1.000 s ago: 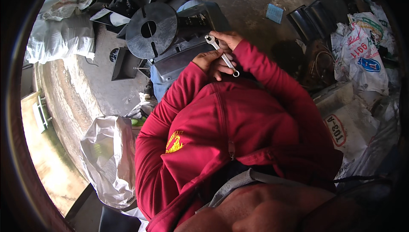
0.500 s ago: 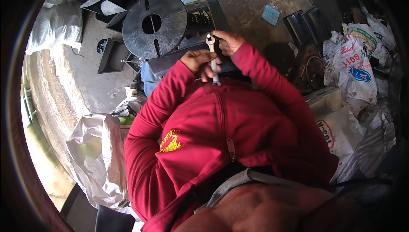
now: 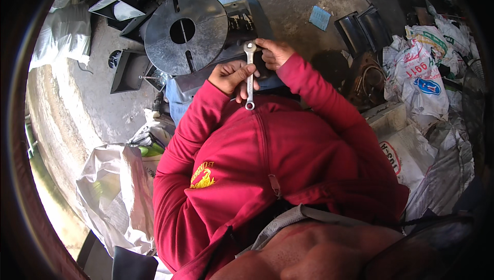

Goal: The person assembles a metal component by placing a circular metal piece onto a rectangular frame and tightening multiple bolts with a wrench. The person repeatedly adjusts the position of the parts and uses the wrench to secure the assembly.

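My left hand (image 3: 231,77) is closed around the shaft of a silver combination wrench (image 3: 250,80), thumb on top. The wrench lies lengthwise in front of my chest, its ring end towards me and its other end away. A small pale piece shows in the far end, too small to name. Beside that end, my right hand (image 3: 275,53) has its fingers curled in, fingertips at the wrench head; what they pinch is hidden. Just beyond my hands lies a large dark round plate (image 3: 211,28) with a central hole and slots.
Next to the plate sits a dark metal part (image 3: 241,18). Black angular trays (image 3: 128,69) lie at the left, a black folded piece (image 3: 363,30) at the right. A blue sheet (image 3: 320,18) is on the floor. White sacks (image 3: 419,79) crowd the right; another sack (image 3: 116,192) stands left.
The wrench has shifted slightly left and rolled so its near ring end faces up. My left hand moved a little left with it; my right hand stays by the far end.
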`<control>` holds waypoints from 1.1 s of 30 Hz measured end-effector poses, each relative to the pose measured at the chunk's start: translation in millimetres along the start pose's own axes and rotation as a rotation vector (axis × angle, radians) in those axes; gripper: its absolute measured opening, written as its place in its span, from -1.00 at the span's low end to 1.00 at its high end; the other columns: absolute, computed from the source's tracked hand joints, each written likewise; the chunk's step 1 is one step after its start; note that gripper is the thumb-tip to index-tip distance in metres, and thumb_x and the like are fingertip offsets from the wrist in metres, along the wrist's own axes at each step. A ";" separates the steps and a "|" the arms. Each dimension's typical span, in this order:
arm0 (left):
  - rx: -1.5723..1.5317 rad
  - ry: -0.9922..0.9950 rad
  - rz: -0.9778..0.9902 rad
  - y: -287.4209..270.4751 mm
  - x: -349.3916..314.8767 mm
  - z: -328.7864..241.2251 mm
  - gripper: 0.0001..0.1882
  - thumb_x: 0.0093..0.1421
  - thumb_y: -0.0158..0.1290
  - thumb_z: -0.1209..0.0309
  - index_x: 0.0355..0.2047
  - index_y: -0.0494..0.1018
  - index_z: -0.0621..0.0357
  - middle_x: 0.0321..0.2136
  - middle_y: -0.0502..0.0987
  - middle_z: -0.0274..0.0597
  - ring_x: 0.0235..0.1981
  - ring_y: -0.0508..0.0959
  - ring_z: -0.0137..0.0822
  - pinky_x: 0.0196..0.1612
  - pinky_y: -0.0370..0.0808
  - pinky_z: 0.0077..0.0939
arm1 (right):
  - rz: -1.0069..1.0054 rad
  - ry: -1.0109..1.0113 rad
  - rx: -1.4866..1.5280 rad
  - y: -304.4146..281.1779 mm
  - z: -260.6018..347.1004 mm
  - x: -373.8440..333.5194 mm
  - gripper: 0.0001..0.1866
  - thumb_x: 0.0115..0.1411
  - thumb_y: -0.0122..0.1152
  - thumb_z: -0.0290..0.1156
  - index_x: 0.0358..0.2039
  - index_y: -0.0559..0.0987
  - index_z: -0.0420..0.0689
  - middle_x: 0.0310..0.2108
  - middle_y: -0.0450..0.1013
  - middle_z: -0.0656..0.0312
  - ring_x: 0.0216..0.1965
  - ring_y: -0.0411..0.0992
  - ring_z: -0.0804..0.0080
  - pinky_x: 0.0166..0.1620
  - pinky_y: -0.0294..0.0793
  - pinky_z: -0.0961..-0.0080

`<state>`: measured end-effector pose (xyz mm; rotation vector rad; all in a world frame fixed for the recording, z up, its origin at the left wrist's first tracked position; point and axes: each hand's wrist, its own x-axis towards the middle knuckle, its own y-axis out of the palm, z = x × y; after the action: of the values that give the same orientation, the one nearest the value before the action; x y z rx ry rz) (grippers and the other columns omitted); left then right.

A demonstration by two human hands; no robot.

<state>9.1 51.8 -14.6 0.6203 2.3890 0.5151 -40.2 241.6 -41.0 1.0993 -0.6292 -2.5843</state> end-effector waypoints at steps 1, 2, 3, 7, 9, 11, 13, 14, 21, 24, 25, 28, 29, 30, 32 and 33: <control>-0.008 0.011 0.006 -0.2 1.0 -1.5 -0.73 0.26 -0.07 0.25 -0.33 0.43 0.25 -0.54 0.56 -0.12 -0.77 0.46 -0.47 -0.76 0.38 -0.69 | -0.005 0.002 -0.005 -1.9 -0.7 1.0 -0.82 0.14 0.16 -0.20 -0.48 0.46 0.01 -0.81 0.05 0.58 -0.81 -0.05 0.80 -0.74 -0.15 0.74; -0.011 -0.018 0.010 0.8 2.1 -0.8 -0.73 0.26 -0.07 0.26 -0.32 0.42 0.26 -0.52 0.56 -0.10 -0.75 0.48 -0.46 -0.76 0.39 -0.68 | -0.009 0.004 -0.008 -2.7 -1.9 1.7 -0.82 0.13 0.17 -0.19 -0.47 0.48 0.00 -0.80 0.06 0.59 -0.81 -0.04 0.81 -0.73 -0.15 0.73; -0.015 -0.047 0.015 3.2 4.6 1.9 -0.73 0.26 -0.08 0.26 -0.31 0.42 0.27 -0.50 0.56 -0.09 -0.73 0.49 -0.44 -0.75 0.40 -0.67 | 0.002 0.002 -0.009 -3.3 -2.5 1.7 -0.82 0.13 0.17 -0.19 -0.48 0.48 0.00 -0.80 0.05 0.59 -0.81 -0.05 0.80 -0.73 -0.15 0.73; -0.059 -0.071 -0.016 8.4 20.9 15.9 -0.72 0.26 -0.09 0.27 -0.25 0.39 0.29 -0.38 0.57 -0.01 -0.55 0.59 -0.35 -0.70 0.49 -0.61 | 0.011 -0.008 -0.025 -3.2 -1.4 0.8 -0.77 0.12 0.17 -0.16 -0.55 0.45 0.01 -0.81 0.05 0.57 -0.82 -0.05 0.78 -0.73 -0.12 0.70; -0.097 -0.085 -0.041 10.1 27.5 16.0 -0.70 0.26 -0.09 0.27 -0.20 0.38 0.30 -0.33 0.56 -0.01 -0.44 0.62 -0.27 -0.66 0.54 -0.59 | 0.003 -0.011 -0.071 1.3 2.0 -3.7 -0.73 0.11 0.17 -0.11 -0.58 0.45 0.01 -0.81 0.07 0.56 -0.82 -0.03 0.76 -0.73 -0.09 0.68; -0.086 -0.096 0.011 19.4 27.1 16.4 -0.68 0.27 -0.09 0.27 -0.17 0.37 0.31 -0.30 0.55 -0.01 -0.43 0.62 -0.27 -0.65 0.54 -0.59 | -0.004 -0.018 -0.147 5.8 7.4 -11.8 -0.70 0.10 0.16 -0.06 -0.56 0.46 0.00 -0.81 0.08 0.55 -0.82 -0.02 0.75 -0.73 -0.06 0.69; -0.071 -0.103 0.027 24.6 28.4 17.1 -0.64 0.27 -0.11 0.26 -0.10 0.35 0.34 -0.26 0.54 0.01 -0.39 0.61 -0.26 -0.64 0.55 -0.59 | -0.012 0.017 -0.128 3.9 9.0 -10.1 -0.72 0.10 0.17 -0.10 -0.56 0.47 -0.02 -0.83 0.10 0.52 -0.83 0.04 0.73 -0.76 0.00 0.67; -0.076 -0.111 0.008 23.6 30.2 17.9 -0.63 0.27 -0.11 0.26 -0.09 0.34 0.35 -0.26 0.54 0.01 -0.38 0.61 -0.26 -0.64 0.55 -0.59 | -0.017 0.037 -0.117 2.9 8.5 -9.7 -0.72 0.10 0.18 -0.11 -0.57 0.48 -0.02 -0.83 0.11 0.51 -0.84 0.06 0.71 -0.77 0.03 0.66; -0.203 -0.127 -0.053 25.5 40.5 17.0 -0.59 0.28 -0.15 0.25 -0.04 0.32 0.38 -0.23 0.52 0.11 -0.27 0.59 -0.13 -0.64 0.55 -0.52 | -0.005 0.009 -0.041 1.0 4.0 -1.4 -0.71 0.08 0.21 -0.12 -0.60 0.48 -0.04 -0.79 0.24 0.44 -0.82 0.14 0.65 -0.74 0.12 0.68; -0.242 -0.134 -0.019 21.3 40.2 19.1 -0.58 0.28 -0.16 0.23 -0.04 0.31 0.38 -0.23 0.51 0.14 -0.26 0.58 -0.10 -0.64 0.55 -0.50 | -0.051 0.011 0.024 17.4 10.5 -16.1 -0.71 0.08 0.22 -0.11 -0.60 0.46 -0.02 -0.80 0.19 0.47 -0.81 0.10 0.68 -0.73 0.07 0.69; -0.229 -0.127 -0.008 18.2 37.9 17.9 -0.57 0.28 -0.16 0.23 -0.05 0.31 0.38 -0.23 0.51 0.14 -0.26 0.58 -0.11 -0.65 0.55 -0.51 | -0.021 0.011 -0.027 10.9 7.5 -11.6 -0.74 0.10 0.18 -0.10 -0.51 0.47 -0.01 -0.79 0.17 0.48 -0.81 0.08 0.71 -0.73 0.04 0.70; -0.123 -0.112 -0.014 0.7 30.6 9.2 -0.65 0.27 -0.13 0.23 -0.17 0.38 0.31 -0.35 0.56 0.02 -0.46 0.60 -0.33 -0.75 0.47 -0.57 | 0.063 0.026 -0.096 -10.7 -0.1 5.4 -0.76 0.16 0.11 -0.10 -0.35 0.49 0.00 -0.77 0.12 0.53 -0.80 0.01 0.77 -0.74 -0.04 0.73; -0.031 -0.127 -0.037 -4.3 22.9 0.3 -0.67 0.26 -0.10 0.22 -0.24 0.43 0.28 -0.45 0.56 -0.08 -0.57 0.54 -0.41 -0.72 0.42 -0.63 | 0.086 0.047 -0.067 -12.5 -0.6 8.2 -0.77 0.16 0.11 -0.11 -0.36 0.49 0.01 -0.78 0.10 0.55 -0.80 0.00 0.78 -0.74 -0.06 0.74; 0.061 -0.141 -0.059 -7.5 14.4 -9.0 -0.69 0.24 -0.06 0.21 -0.30 0.47 0.24 -0.54 0.56 -0.18 -0.69 0.48 -0.50 -0.70 0.37 -0.69 | 0.110 0.067 -0.037 -12.3 -0.6 9.3 -0.78 0.17 0.11 -0.12 -0.37 0.48 0.01 -0.79 0.07 0.56 -0.81 -0.02 0.79 -0.74 -0.07 0.74; 0.150 -0.026 -0.217 -14.0 6.0 -11.4 -0.71 0.22 -0.01 0.21 -0.42 0.50 0.20 -0.67 0.50 -0.29 -0.77 0.35 -0.58 -0.70 0.22 -0.75 | 0.085 0.051 -0.021 -7.4 -1.5 9.3 -0.82 0.18 0.12 -0.17 -0.42 0.45 0.02 -0.81 0.01 0.59 -0.82 -0.09 0.80 -0.75 -0.13 0.75; 0.150 -0.074 -0.153 -17.2 -2.3 -21.6 -0.71 0.22 0.00 0.22 -0.47 0.51 0.19 -0.71 0.46 -0.34 -0.76 0.34 -0.61 -0.68 0.16 -0.76 | 0.072 0.039 -0.024 -5.5 -1.6 8.9 -0.82 0.18 0.12 -0.17 -0.42 0.45 0.02 -0.81 0.01 0.58 -0.83 -0.08 0.79 -0.75 -0.13 0.75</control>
<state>-8.4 32.0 -6.1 0.5068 2.3962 0.2450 -45.5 242.4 -50.1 1.0965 -0.6148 -2.4971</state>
